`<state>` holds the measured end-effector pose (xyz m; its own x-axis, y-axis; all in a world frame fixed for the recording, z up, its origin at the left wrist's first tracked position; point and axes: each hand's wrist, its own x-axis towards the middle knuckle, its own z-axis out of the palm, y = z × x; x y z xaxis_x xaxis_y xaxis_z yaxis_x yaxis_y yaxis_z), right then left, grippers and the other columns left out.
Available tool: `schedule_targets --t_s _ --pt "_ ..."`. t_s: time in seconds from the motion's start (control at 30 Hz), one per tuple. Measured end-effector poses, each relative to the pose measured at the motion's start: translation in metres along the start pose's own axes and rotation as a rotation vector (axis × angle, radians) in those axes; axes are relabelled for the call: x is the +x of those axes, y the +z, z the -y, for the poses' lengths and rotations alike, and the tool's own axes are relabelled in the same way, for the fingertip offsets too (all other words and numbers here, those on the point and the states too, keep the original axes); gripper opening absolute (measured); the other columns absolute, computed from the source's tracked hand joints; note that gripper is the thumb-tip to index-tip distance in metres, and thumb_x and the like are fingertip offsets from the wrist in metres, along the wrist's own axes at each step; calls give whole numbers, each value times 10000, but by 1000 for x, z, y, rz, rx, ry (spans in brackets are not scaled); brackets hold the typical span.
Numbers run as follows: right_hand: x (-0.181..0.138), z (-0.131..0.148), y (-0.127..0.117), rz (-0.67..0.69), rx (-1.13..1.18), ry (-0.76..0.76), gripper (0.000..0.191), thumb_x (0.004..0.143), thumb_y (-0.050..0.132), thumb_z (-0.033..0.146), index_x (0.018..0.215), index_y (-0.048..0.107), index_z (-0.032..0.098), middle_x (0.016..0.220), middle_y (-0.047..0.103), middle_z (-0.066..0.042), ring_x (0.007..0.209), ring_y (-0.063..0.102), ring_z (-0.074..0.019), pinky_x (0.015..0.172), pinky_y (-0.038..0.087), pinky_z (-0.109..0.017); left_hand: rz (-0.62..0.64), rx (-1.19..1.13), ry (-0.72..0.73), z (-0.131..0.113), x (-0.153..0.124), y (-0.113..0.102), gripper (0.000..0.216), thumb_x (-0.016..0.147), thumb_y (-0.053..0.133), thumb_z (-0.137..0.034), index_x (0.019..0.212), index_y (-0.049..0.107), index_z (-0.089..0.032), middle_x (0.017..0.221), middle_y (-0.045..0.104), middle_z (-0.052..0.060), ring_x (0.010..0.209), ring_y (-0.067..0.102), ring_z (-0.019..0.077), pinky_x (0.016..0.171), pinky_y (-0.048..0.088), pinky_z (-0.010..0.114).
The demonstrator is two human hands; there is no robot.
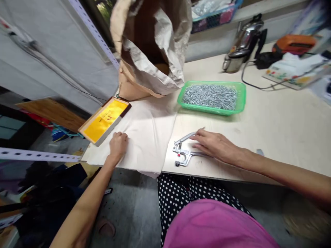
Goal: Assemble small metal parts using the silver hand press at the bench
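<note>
My left hand (pixel 119 144) rests closed on a white cloth (pixel 147 134) at the table's front left, beside a box with a yellow satin lining (pixel 103 119). Its curled fingers hide whatever may be in them. On the bare wood right of the cloth lies a pair of silver snap fastener pliers (pixel 184 155), jaws pointing left and handles spread apart. My right hand (pixel 214 143) is on these pliers, its fingers at the upper handle, while the lower handle runs under the palm. Behind them stands a green plastic tray (pixel 240 100) full of small metal pieces.
A large brown paper sack (pixel 137 86) stands with its mouth open at the back. Farther right are a steel pot (pixel 249 31), a metal cup (pixel 234 62), an orange device (pixel 294 44) and a black cable. The table's front edge borders my lap.
</note>
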<state>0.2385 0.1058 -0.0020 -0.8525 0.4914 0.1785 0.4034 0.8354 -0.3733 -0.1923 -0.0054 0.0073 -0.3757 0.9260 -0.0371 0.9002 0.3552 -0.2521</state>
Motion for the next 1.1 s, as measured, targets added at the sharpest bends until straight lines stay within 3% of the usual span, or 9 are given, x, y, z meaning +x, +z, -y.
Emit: schedule_targets --t_s 0.13,0.3,0.53,0.63,0.73,0.83,0.93,1.1 --pt "-23 17 14 149 74 54 264 1081 475 362 1031 664 184 1007 625 -84 815 618 -195 704 479 -320 12 -14 14 3 2 3 365 1012 430 -274 1082 775 -175 1113 721 161 1154 605 335 836 538 382" --pt "-40 13 33 84 42 70 215 1063 472 256 1101 674 196 999 635 -80 851 645 -214 712 477 -329 61 -139 -8 0 0 2 288 981 485 -240 1074 755 -206 1158 714 135 1214 597 298 924 530 361" --pt "-48 4 49 4 35 84 228 1039 456 253 1097 676 235 936 637 -65 773 644 -222 641 480 -345 5 -400 -101 -2 13 -6 149 886 551 -197 846 695 -210 1084 726 134 1187 616 293 967 514 383" --pt "-45 5 39 2 104 93 241 1056 444 295 1133 667 242 979 648 -66 803 662 -214 668 506 -344 -33 -531 -163 1 16 -12 117 859 570 -261 795 650 -205 938 734 112 1029 679 276 909 540 384" --pt "-36 7 24 -23 102 79 285 1083 411 330 1151 667 222 1004 647 -76 818 657 -209 672 498 -338 -35 -695 -222 -5 8 -19 252 866 564 -422 814 627 -184 811 713 75 765 690 220 746 575 354" --pt "-26 13 10 -33 96 64 297 1089 412 315 1146 677 194 1003 638 -84 828 639 -206 693 479 -333 7 -967 -216 -32 -16 -25 400 792 641 -567 825 634 -169 784 688 40 689 653 166 665 572 295" --pt "-22 19 8 28 97 64 233 1068 502 314 1102 683 173 1019 633 -90 843 619 -201 706 452 -322 124 -1313 -185 -79 -48 -32 435 657 796 -548 801 683 -153 750 668 13 650 607 132 636 547 257" --pt "-23 21 27 180 -6 143 140 1033 546 226 1000 663 157 1011 638 -88 760 550 -165 632 342 -301 377 -1467 -185 -154 -86 -40 426 602 855 -512 768 724 -142 638 647 -3 537 535 106 524 452 229"
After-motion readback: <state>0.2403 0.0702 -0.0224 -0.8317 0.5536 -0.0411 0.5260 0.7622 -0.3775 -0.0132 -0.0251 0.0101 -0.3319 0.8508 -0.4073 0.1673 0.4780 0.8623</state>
